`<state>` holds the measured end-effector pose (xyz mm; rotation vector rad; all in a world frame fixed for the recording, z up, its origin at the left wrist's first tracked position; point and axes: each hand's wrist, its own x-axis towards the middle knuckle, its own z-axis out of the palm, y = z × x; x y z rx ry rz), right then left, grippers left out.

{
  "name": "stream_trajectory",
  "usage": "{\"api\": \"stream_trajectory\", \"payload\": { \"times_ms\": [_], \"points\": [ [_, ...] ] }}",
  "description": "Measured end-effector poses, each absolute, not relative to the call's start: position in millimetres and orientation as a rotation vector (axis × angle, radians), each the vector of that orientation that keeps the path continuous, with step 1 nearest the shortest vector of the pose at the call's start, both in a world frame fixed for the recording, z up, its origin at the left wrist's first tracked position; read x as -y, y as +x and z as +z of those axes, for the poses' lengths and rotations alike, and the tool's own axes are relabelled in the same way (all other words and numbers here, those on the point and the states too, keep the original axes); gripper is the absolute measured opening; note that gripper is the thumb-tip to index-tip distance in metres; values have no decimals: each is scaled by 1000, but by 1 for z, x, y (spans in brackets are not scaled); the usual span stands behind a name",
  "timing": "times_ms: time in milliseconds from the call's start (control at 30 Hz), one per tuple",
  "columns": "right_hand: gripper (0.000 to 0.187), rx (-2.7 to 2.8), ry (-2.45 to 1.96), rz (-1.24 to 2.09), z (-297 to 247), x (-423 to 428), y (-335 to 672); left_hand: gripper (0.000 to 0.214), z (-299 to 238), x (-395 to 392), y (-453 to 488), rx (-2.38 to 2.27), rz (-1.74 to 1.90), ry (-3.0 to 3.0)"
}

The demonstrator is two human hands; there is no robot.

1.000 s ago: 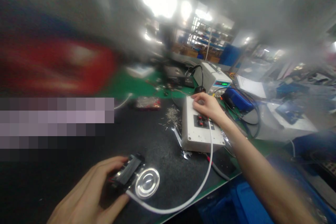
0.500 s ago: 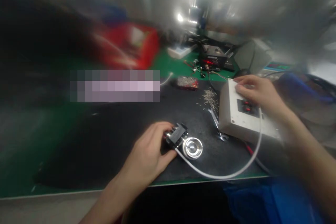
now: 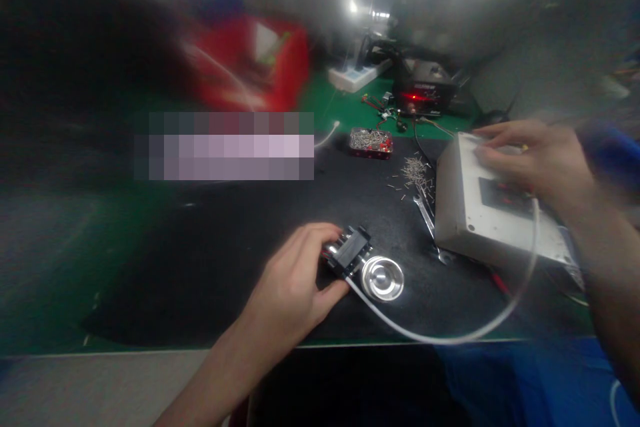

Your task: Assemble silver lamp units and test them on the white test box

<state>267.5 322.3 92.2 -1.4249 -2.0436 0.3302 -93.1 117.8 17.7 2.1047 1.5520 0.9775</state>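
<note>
My left hand is closed around a small black block-shaped part resting on the black mat. A shiny round metal reflector sits against that part. A white cable curves from the part across the mat's front edge up to a white test box at the right. My right hand lies on top of that box, fingers curled over its far edge beside a dark panel with red terminals; motion blur hides how they press.
A wrench and scattered small metal pins lie left of the box. A red tray of pins sits behind them. Farther back are a black unit with a red light, a white power strip and a red bin.
The view has swung left and down. The white box and my right hand now sit farther right in view. My left hand stays closed on the black part.
</note>
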Motion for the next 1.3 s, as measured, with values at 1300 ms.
{"api": "stream_trajectory", "payload": {
  "times_ms": [1300],
  "points": [
    [38,1484,-1352,-69,93,-303,259,46,-5,-129,-112,-1567,964,2314]
  ]
}}
